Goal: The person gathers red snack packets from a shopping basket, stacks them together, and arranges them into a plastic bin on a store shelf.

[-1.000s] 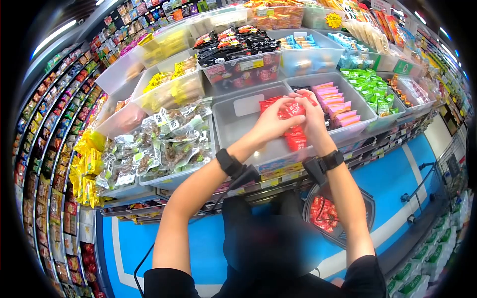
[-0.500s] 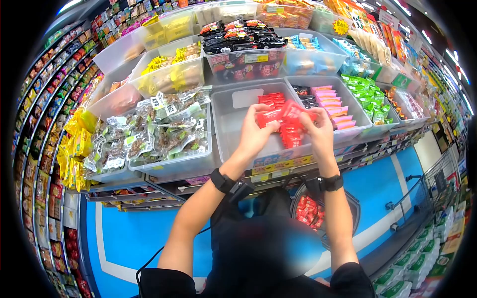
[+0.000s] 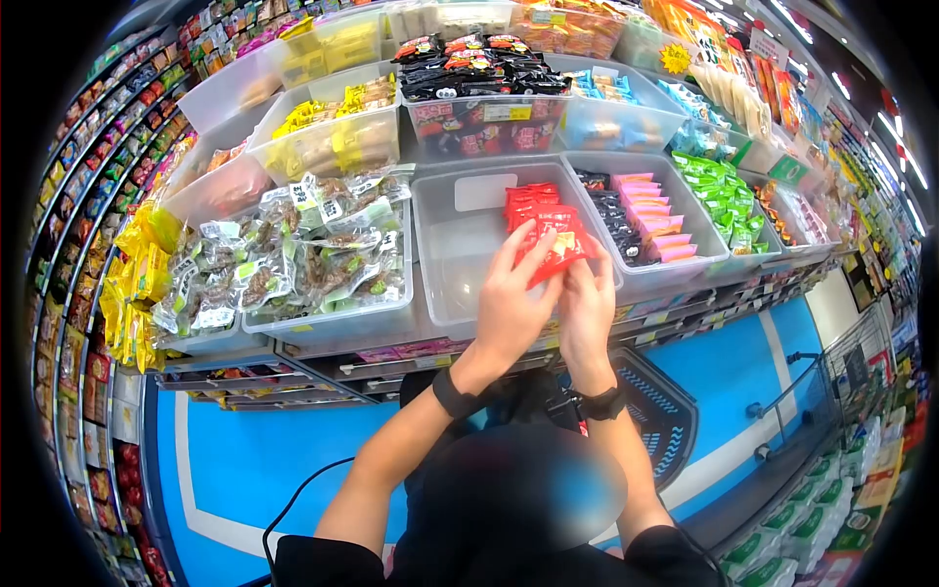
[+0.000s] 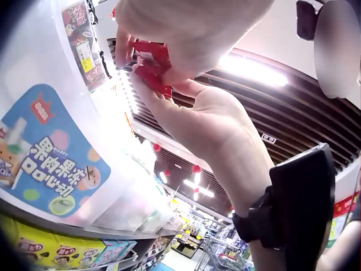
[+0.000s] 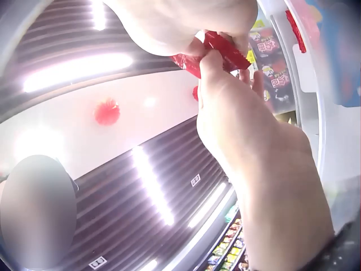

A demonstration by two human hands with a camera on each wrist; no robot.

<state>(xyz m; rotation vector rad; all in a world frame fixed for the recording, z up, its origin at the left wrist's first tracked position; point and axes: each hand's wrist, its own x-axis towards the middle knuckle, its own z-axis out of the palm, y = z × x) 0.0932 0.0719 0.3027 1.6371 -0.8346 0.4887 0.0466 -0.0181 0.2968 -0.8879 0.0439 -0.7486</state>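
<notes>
Both hands hold red packets [image 3: 561,242] above the front part of a clear grey bin [image 3: 452,284]. The left hand [image 3: 514,303] has its fingers over the packets' left side; the right hand [image 3: 587,318] grips their lower right edge. Several more red packets [image 3: 531,199] lie in the bin's right half, partly hidden behind the held ones. In the left wrist view, red wrappers [image 4: 152,66] show between the two hands. The right wrist view has the right hand [image 5: 242,113] with its thumb against a red wrapper [image 5: 225,52].
Bagged snacks [image 3: 293,254] fill the bin on the left, pink packets [image 3: 653,215] and black ones the bin on the right. Black packets [image 3: 479,73] are piled in a bin behind. Below, by the legs, is a dark basket [image 3: 665,411]; a wire cart [image 3: 831,382] stands at right.
The hands have come closer to the body and turned, with the red packets now held flat and facing up. The view has shifted, and the red packets in the basket below are no longer visible.
</notes>
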